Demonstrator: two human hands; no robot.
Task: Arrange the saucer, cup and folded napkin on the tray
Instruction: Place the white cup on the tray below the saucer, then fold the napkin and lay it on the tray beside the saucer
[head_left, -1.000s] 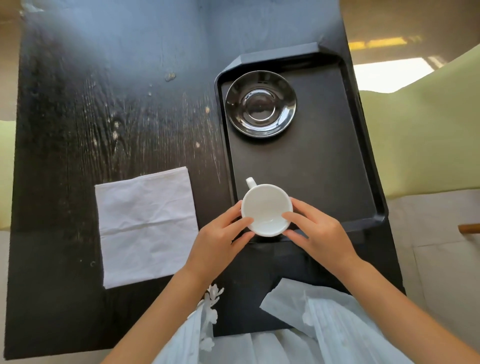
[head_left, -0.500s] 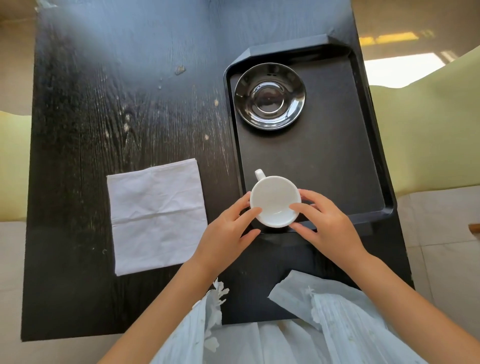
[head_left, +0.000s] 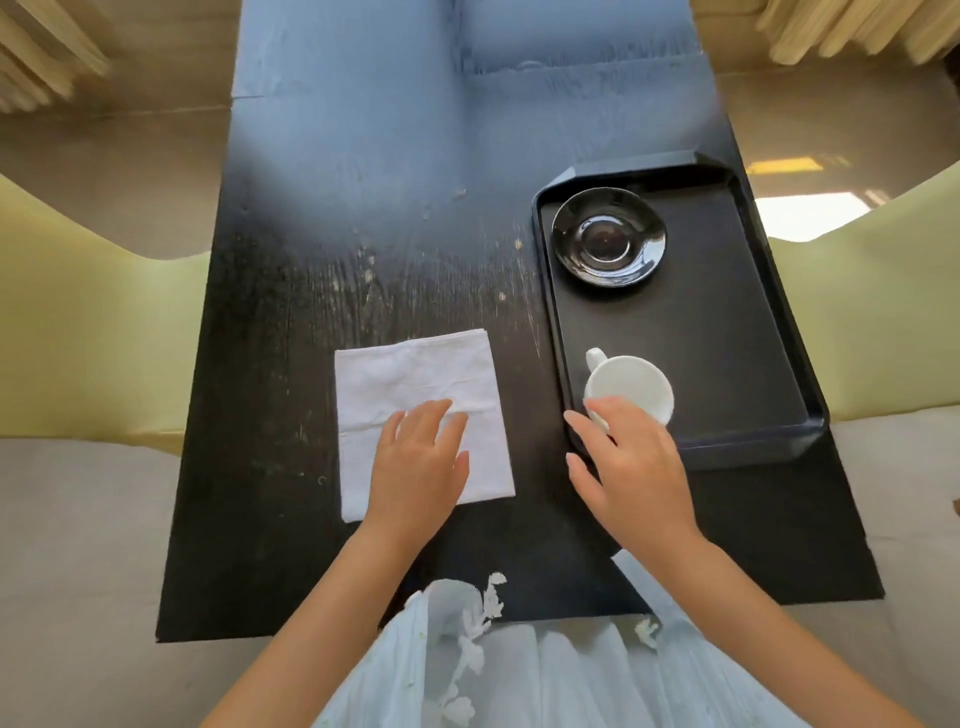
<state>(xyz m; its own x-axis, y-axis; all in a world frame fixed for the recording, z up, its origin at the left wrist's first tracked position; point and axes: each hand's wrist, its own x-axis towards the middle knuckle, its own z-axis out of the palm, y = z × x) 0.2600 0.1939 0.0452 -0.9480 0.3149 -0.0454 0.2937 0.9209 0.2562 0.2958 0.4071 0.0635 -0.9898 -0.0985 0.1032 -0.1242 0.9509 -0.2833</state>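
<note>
Resting on a black worktop (head_left: 322, 291): black tray (head_left: 769, 332) at right, holding a black saucer (head_left: 609, 237) at its far end and a white cup (head_left: 631, 387) upright at its near end, well apart. White folded napkin (head_left: 415, 395) lies flat left of tray. Left hand (head_left: 418, 470) spread flat on napkin. Right hand (head_left: 631, 467) open, fingers loosely spread, over cup's near rim; contact unclear.

Your left hand (head_left: 421, 457) lies flat, fingers spread, palm down on the napkin (head_left: 410, 395); your right hand (head_left: 628, 462) hovers loosely spread, well right of it.
</note>
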